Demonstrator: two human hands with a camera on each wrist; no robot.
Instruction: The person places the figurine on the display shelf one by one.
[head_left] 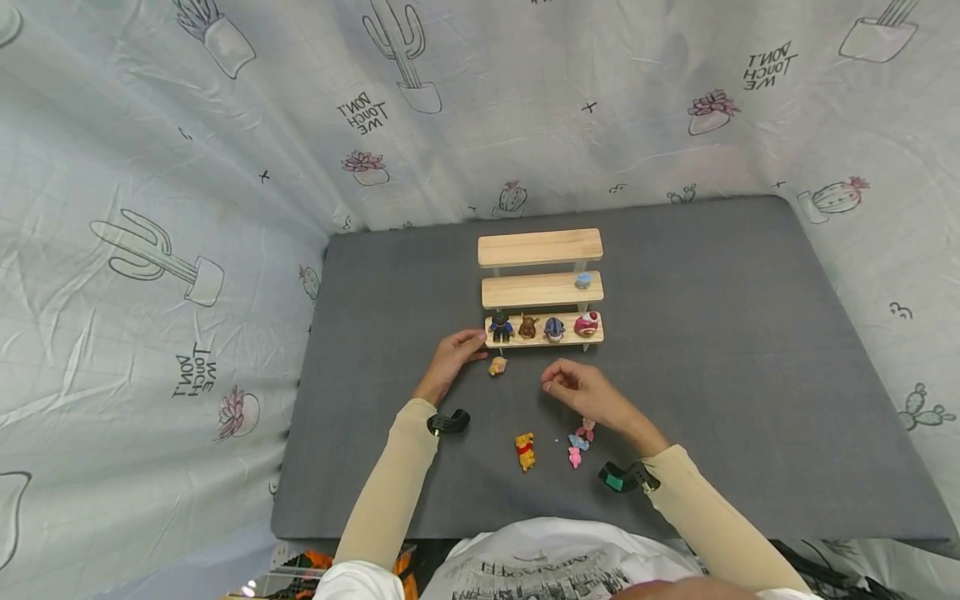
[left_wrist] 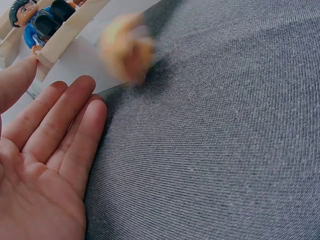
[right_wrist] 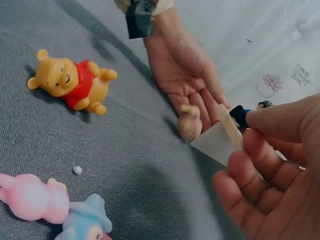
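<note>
A three-tier wooden shelf (head_left: 540, 292) stands at the middle of the table. My left hand (head_left: 457, 354) is at its lower left end, thumb tip at the board's edge and the other fingers straight. Beside those fingers, a small tan figurine (left_wrist: 127, 50) is blurred and appears just off the shelf's front. On the lowest tier sit a black-haired doll in blue (head_left: 501, 327), a brown figurine (head_left: 528, 326), a blue-purple figurine (head_left: 554, 328) and a red-pink figurine (head_left: 587, 323). My right hand (head_left: 585, 392), fingers loosely bent and holding nothing, hovers in front of the shelf.
A Winnie-the-Pooh figurine (right_wrist: 75, 82) lies on the grey table near me. Close by are a pink figurine (right_wrist: 37, 197), a light-blue one (right_wrist: 87, 220) and a reddish-pink one (head_left: 587, 427). A small blue figurine (head_left: 583, 281) sits on the middle tier.
</note>
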